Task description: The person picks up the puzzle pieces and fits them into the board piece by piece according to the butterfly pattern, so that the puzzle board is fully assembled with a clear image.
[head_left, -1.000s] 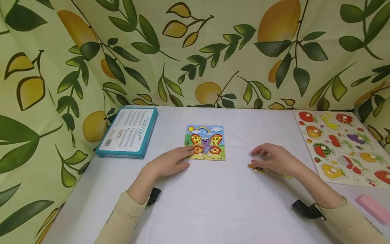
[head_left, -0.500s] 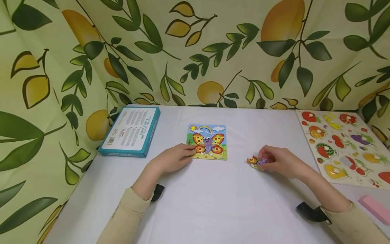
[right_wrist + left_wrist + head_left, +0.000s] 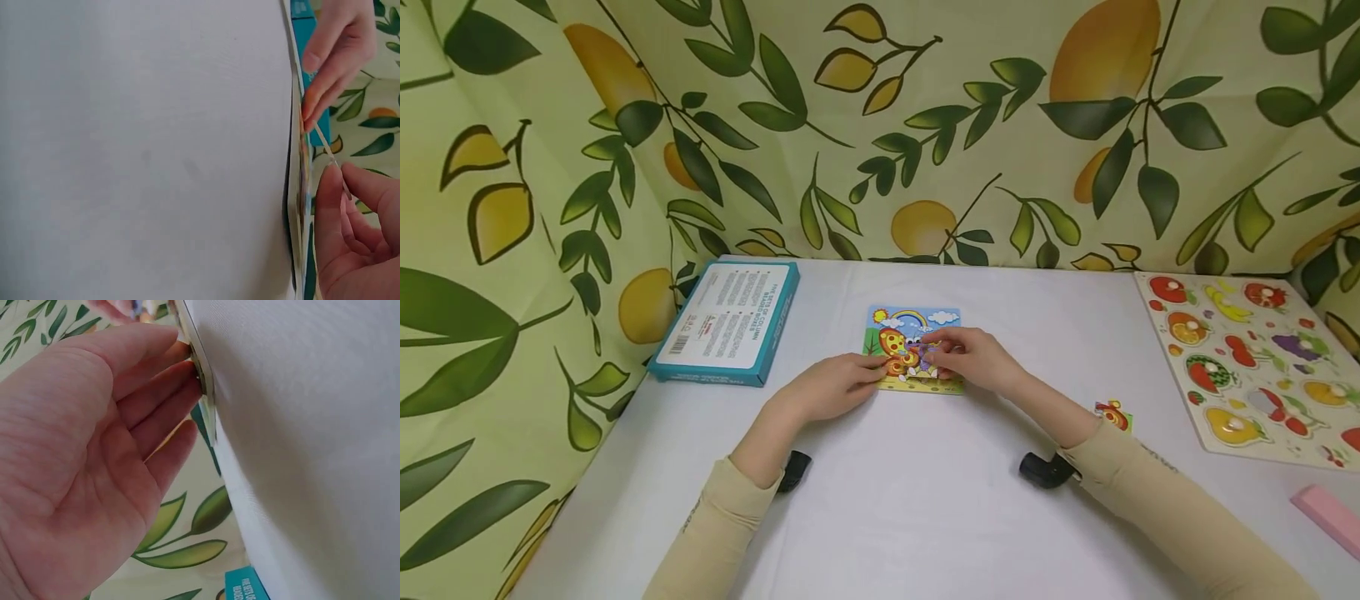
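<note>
A small square butterfly puzzle board [image 3: 917, 317] lies flat on the white table. My left hand [image 3: 835, 387] rests on its lower left edge; in the left wrist view that hand's [image 3: 106, 450] fingertips touch the board's edge, with fingers fairly straight. Over the right half of the board, my right hand [image 3: 981, 358] pinches a puzzle piece [image 3: 326, 144] between thumb and fingers. The right wrist view shows this piece edge-on, tilted, its far end near the left fingertips. Another puzzle piece [image 3: 1114, 415], orange and green, lies beside my right forearm, partly hidden by the sleeve.
A teal and white box [image 3: 726, 321] lies at the back left. On the right is a fruit puzzle board [image 3: 1255, 358], with a pink block [image 3: 1328, 518] in front of it. A patterned curtain [image 3: 850, 133] hangs behind the table.
My right hand has picked up a puzzle piece from the table on the right and carried it left, over the butterfly board. The left hand has stayed at the board's edge.
</note>
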`<move>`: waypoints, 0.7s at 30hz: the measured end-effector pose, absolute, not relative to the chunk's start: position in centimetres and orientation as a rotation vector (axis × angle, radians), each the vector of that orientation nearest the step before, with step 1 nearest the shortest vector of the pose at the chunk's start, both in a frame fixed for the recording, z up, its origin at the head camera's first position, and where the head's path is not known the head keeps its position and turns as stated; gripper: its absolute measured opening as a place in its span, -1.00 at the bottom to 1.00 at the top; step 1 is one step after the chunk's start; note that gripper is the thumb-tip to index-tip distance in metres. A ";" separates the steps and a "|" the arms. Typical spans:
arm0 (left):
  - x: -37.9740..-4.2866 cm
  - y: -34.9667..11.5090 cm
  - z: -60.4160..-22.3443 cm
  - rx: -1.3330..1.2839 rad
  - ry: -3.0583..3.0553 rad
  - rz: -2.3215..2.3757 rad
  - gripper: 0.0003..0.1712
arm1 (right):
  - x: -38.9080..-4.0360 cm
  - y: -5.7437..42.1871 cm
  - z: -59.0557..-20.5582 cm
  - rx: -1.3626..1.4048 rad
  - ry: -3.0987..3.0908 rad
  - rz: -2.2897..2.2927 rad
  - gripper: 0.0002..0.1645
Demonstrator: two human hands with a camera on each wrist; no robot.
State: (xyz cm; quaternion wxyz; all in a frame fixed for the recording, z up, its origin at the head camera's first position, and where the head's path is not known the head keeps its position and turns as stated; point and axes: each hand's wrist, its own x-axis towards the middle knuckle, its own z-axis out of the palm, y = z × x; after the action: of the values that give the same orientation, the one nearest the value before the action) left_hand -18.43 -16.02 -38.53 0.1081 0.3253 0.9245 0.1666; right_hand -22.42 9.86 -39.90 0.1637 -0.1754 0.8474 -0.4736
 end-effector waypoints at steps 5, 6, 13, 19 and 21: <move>-18.5 -16.1 -38.5 0.917 2.686 0.533 -0.53 | -23.0 8.5 -40.3 -0.434 2.414 -1.365 -0.72; -18.4 -16.1 -38.4 0.912 2.681 0.543 -0.52 | -23.0 8.3 -40.3 -0.439 2.428 -1.350 -0.74; -18.3 -16.2 -38.5 0.926 2.688 0.546 -0.50 | -22.9 7.7 -40.5 -0.523 2.567 -1.225 -0.80; -18.2 -16.1 -38.6 0.884 2.677 0.486 -0.49 | -22.9 7.5 -40.4 -0.571 2.622 -1.159 -0.79; -18.2 -16.1 -38.6 0.882 2.681 0.470 -0.49 | -22.9 7.5 -40.4 -0.588 2.637 -1.143 -0.79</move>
State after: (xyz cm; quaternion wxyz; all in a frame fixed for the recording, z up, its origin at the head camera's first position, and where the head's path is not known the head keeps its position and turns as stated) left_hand -18.20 -16.05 -38.59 0.1399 0.3053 0.9278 0.1627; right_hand -22.86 7.49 -40.44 0.1038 -0.1993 0.8941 -0.3875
